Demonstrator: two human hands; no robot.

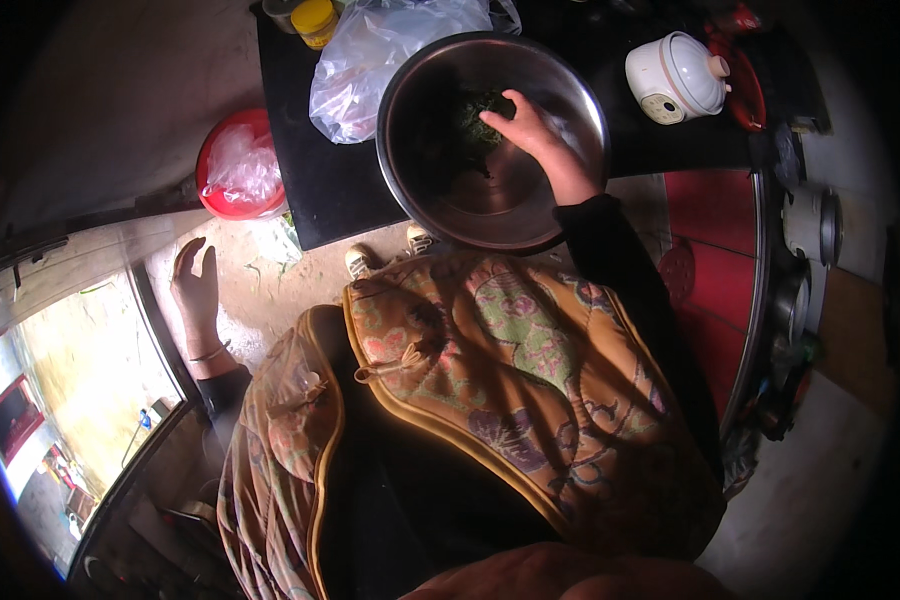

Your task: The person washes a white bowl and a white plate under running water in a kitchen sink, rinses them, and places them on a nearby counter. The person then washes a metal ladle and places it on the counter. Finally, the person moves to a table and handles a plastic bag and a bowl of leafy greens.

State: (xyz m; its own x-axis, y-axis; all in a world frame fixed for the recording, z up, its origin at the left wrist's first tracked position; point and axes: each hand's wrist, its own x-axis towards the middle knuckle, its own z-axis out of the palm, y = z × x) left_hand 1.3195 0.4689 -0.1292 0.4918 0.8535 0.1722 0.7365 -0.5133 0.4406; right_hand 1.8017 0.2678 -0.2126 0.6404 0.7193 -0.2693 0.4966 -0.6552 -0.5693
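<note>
A large stainless-steel basin [495, 217] stands at the front edge of a black countertop. Inside it lies a small heap of dark green leafy stuff [474, 124], partly lost in shadow. My right hand [529, 131] reaches into the basin over the right side of that heap. Its thumb and forefinger are spread, with nothing seen between them; the other fingers are hidden, and contact with the greens is unclear. Off to the left, my left hand [197, 289] hangs over the floor, empty, fingers loosely apart, with a thin bracelet at the wrist.
Behind the basin lies a clear plastic bag [405, 64], near a yellow-lidded jar [315, 22]. A white electric pot [679, 79] stands on the counter [315, 187] to the right. On the left, a red bucket [208, 176] holds crumpled plastic. Red cabinet doors [712, 262] are below right.
</note>
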